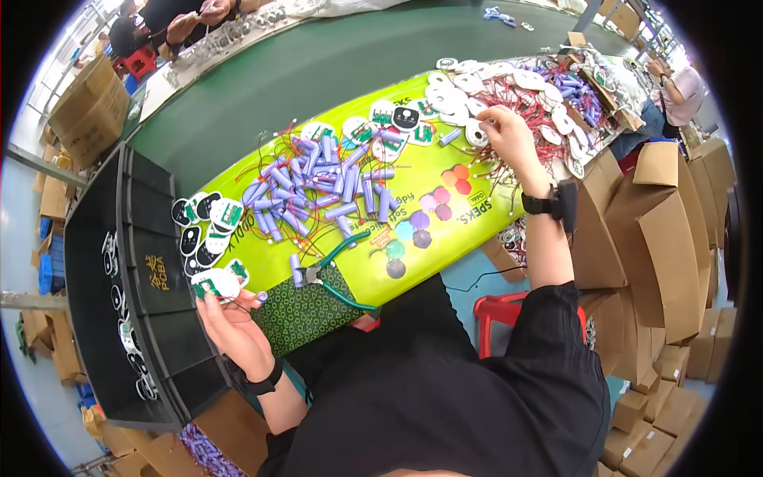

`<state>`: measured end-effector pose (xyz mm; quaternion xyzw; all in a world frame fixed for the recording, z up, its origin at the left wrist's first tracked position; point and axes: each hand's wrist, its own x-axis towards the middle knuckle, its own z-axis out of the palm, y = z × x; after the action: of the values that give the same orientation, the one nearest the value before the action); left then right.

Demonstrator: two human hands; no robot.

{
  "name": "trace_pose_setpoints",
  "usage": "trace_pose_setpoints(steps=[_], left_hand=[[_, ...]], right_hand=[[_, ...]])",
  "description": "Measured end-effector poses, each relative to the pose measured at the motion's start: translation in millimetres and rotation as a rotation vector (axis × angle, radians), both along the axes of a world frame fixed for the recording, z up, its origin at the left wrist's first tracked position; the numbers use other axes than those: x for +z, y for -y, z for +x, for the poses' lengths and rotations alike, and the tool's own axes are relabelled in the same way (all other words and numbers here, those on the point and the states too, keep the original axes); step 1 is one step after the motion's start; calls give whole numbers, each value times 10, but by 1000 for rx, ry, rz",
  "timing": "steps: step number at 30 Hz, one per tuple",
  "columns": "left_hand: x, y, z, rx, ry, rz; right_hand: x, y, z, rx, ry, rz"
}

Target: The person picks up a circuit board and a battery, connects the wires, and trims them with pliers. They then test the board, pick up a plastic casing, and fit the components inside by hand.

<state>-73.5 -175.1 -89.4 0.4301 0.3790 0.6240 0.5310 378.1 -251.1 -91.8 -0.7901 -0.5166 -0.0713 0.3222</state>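
My left hand [232,332] grips a white round cover with a green circuit board [211,284], and a small purple cylindrical battery [261,297] shows by its fingertips. Toward the far right, my right hand [509,137] has its fingers pinched at a white disc [476,133] on the edge of a heap of white discs and red wires [509,95]. Purple batteries with thin wires [318,183] are piled mid-table. Green-handled cutters [312,274] lie near the front edge, beside a single battery [296,270].
A black bin [131,318] at left holds several round pieces. More covers with boards [208,230] lie beside it on the yellow-green sheet [445,254]. Behind runs a green belt [318,71], where another person's hands [195,20] work. Cardboard boxes [648,238] and a red stool [497,314] stand right.
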Motion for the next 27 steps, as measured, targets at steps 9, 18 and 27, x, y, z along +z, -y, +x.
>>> trace_pose_setpoints(steps=[9,18,27], left_hand=[[-210,28,133,-102,-98,-66],[-353,-10,192,-41,-106,-90],[-379,-41,177,-51,-67,-91]], right_hand=[[57,-299,783,-226,159,-354],[188,-324,1000,-277,244,-127],[563,-358,813,-226,-75,-29]])
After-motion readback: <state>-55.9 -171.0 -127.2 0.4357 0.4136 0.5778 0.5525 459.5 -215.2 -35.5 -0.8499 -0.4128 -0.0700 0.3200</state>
